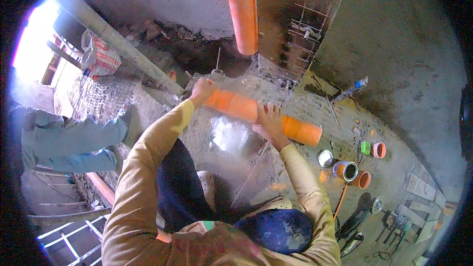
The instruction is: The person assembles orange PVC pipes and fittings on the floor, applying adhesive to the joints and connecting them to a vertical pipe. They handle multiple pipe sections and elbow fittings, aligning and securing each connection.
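Tan sleeves (148, 152) reach over dusty grey floor (263, 172), rough wall (167, 0) beyond the fingers (270, 110). Beneath those lies a dust-hazed orange pipe (239, 107), right hand (270, 125) spread around it, left hand (202, 91) curled at one end, hold unclear.

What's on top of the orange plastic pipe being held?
On the orange plastic pipe: left hand at its left end, right hand near its middle. The surface under both hands is covered, not visible.
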Demonstrator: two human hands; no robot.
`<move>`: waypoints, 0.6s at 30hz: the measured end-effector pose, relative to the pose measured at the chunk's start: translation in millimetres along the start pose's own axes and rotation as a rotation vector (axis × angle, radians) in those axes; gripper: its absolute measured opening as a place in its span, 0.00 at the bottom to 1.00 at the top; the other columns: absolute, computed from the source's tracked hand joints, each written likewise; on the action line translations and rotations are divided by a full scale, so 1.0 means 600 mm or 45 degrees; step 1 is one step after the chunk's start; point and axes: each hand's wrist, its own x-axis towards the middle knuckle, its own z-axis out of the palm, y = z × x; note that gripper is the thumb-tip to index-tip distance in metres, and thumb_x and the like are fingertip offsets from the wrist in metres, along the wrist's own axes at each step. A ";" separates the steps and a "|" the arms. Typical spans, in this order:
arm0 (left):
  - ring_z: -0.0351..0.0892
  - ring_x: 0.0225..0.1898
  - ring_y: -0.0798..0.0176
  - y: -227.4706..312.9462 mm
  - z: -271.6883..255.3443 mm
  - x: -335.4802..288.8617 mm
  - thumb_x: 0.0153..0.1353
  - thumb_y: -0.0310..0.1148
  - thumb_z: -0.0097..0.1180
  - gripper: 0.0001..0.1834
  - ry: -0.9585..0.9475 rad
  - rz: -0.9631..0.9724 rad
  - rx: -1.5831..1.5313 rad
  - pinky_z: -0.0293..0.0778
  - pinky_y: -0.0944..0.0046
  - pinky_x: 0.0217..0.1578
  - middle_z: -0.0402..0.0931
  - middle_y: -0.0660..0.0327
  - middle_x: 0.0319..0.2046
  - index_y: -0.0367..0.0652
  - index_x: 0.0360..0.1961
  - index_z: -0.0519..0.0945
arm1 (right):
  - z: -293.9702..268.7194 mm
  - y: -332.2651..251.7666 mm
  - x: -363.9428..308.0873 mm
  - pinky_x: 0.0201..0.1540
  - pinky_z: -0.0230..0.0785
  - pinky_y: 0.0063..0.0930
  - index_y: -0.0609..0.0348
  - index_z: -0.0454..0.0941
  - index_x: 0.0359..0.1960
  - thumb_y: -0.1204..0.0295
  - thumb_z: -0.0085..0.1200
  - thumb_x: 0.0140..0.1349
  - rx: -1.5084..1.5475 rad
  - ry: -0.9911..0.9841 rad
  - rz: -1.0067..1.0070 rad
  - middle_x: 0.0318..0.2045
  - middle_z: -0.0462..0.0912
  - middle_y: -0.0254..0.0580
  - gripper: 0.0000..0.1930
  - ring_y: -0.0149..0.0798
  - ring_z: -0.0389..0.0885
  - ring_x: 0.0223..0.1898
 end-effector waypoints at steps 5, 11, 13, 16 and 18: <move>0.87 0.39 0.43 0.020 0.012 0.000 0.60 0.52 0.64 0.22 0.032 0.064 -0.046 0.80 0.49 0.43 0.86 0.46 0.34 0.40 0.33 0.88 | -0.001 0.012 -0.002 0.55 0.66 0.53 0.54 0.65 0.68 0.58 0.71 0.43 -0.028 0.063 -0.030 0.48 0.71 0.53 0.46 0.60 0.71 0.51; 0.87 0.40 0.47 -0.024 0.029 0.014 0.58 0.51 0.65 0.20 -0.037 0.135 0.098 0.80 0.50 0.43 0.87 0.50 0.35 0.44 0.34 0.89 | -0.003 -0.003 0.019 0.55 0.66 0.54 0.52 0.64 0.68 0.56 0.73 0.43 0.053 -0.231 0.033 0.49 0.72 0.50 0.48 0.59 0.72 0.51; 0.88 0.41 0.49 0.006 0.026 0.008 0.57 0.51 0.65 0.19 -0.011 0.074 0.105 0.81 0.51 0.44 0.87 0.52 0.36 0.46 0.35 0.89 | 0.004 0.014 0.012 0.56 0.66 0.53 0.52 0.66 0.66 0.54 0.74 0.42 -0.072 -0.143 -0.017 0.51 0.74 0.48 0.48 0.58 0.73 0.52; 0.88 0.42 0.51 0.046 0.031 -0.019 0.55 0.51 0.66 0.18 0.084 -0.136 0.118 0.82 0.52 0.44 0.88 0.55 0.38 0.49 0.36 0.90 | 0.024 0.023 -0.009 0.60 0.64 0.50 0.55 0.65 0.68 0.57 0.77 0.39 0.023 -0.003 -0.086 0.55 0.74 0.50 0.51 0.57 0.70 0.57; 0.89 0.42 0.52 0.085 0.051 -0.031 0.54 0.51 0.67 0.17 0.292 -0.403 0.177 0.82 0.53 0.45 0.88 0.56 0.39 0.50 0.36 0.90 | 0.047 0.026 -0.011 0.64 0.61 0.54 0.54 0.65 0.67 0.54 0.77 0.37 -0.076 -0.106 -0.036 0.56 0.74 0.49 0.52 0.58 0.70 0.58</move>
